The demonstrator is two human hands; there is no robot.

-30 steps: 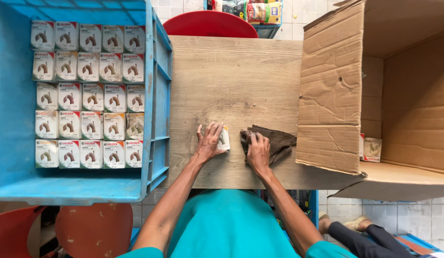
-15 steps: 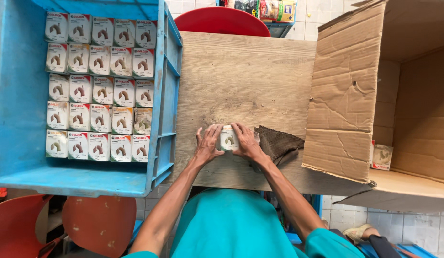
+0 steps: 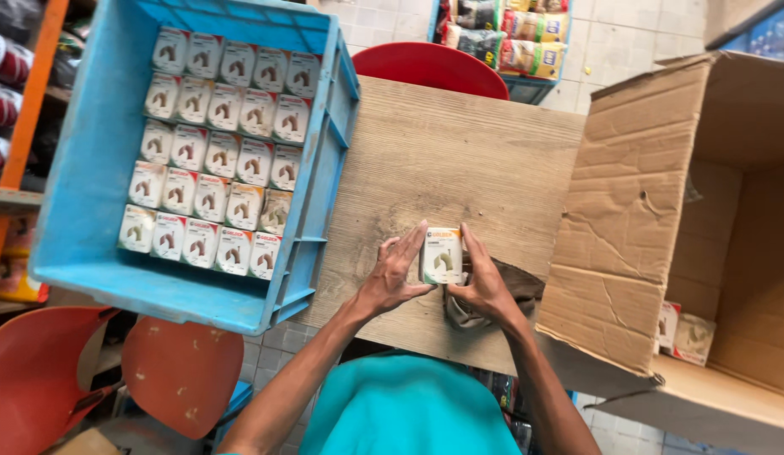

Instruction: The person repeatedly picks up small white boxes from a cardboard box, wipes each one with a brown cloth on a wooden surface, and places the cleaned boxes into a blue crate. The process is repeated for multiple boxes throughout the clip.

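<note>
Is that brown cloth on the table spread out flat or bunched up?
Bunched up. The brown cloth lies crumpled in folds on the wooden table, partly under the right hand.

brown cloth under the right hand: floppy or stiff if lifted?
Probably floppy: the brown cloth lies crumpled in soft folds on the wooden table. Likely light, so it would drape and bunch. The right hand rests partly over it.

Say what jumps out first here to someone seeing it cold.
First, the small white box held upright between the left hand and right hand over the near edge of the wooden table. Next, the blue crate at left, packed with neat rows of matching boxes. At right, a big cardboard carton lies open on its side, a brown cloth beside it.
</note>
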